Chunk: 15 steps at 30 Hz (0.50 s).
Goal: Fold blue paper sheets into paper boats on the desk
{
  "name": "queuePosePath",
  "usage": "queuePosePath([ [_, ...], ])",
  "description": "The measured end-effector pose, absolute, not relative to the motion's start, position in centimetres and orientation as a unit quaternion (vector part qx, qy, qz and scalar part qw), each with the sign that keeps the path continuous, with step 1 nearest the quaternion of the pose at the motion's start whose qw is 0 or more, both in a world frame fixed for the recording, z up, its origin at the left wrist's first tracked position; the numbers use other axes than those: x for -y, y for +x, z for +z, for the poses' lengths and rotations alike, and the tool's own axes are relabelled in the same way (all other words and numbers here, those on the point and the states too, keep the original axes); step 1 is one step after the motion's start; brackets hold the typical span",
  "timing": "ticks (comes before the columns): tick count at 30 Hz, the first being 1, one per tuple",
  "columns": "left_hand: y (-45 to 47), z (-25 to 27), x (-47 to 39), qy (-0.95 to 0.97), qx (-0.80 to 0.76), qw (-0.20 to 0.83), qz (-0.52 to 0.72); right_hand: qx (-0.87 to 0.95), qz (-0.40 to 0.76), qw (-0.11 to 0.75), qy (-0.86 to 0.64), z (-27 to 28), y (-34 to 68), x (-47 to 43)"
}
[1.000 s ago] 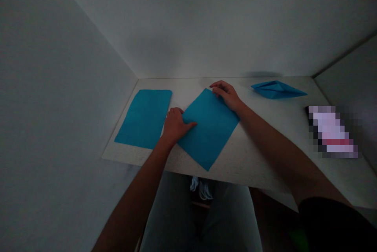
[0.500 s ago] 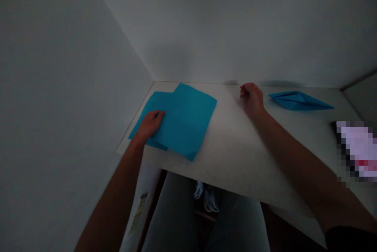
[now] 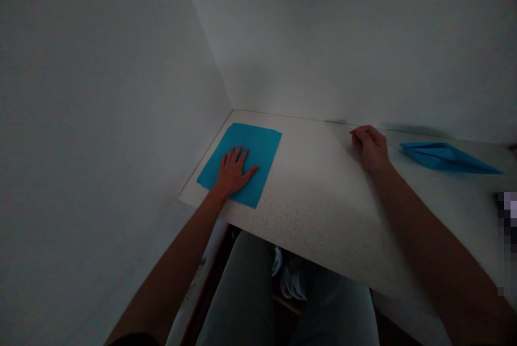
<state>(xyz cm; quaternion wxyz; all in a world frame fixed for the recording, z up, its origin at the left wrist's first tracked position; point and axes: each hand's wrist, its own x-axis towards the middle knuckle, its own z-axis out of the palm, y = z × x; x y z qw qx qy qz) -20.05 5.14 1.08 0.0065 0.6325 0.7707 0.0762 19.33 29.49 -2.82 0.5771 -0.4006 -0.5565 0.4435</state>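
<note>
Blue sheets of paper [image 3: 258, 144] lie flat on the left part of the table, one squarely over the other, so they look like a single sheet. Spread wide, my left hand [image 3: 233, 172] rests palm down on the paper. My right hand [image 3: 369, 147] is on the table well to the right, its fingers curled in and nothing visible in them. Just beyond it lies a folded blue paper boat [image 3: 446, 158], long and pointed at both ends.
The pale table [image 3: 315, 200] meets a wall at the back and another on the left. A blurred-out dark-edged object [image 3: 509, 216] is cut off at the right edge. My legs [image 3: 242, 292] are under the table's front edge.
The upper sheet, askew before, now lines up with the one beneath. My left hand has gone from gripping its edge to lying flat on it. The view has shifted left.
</note>
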Motion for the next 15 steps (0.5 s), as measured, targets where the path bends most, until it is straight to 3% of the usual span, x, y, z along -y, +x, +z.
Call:
queuePosePath([
  [9,-21.6,0.7,-6.0,0.581,-0.811,0.069,0.0,0.599,0.423,0.518,-0.441,-1.8,18.8,-28.4],
  [12,-18.9,2.1,-8.0,0.598,-0.798,0.035,0.062,0.612,0.425,0.505,-0.436,-1.6,18.5,-28.2],
  [15,-11.1,4.9,-11.3,0.691,-0.692,-0.007,0.208,0.632,0.425,0.487,-0.428,-1.6,18.3,-28.1],
])
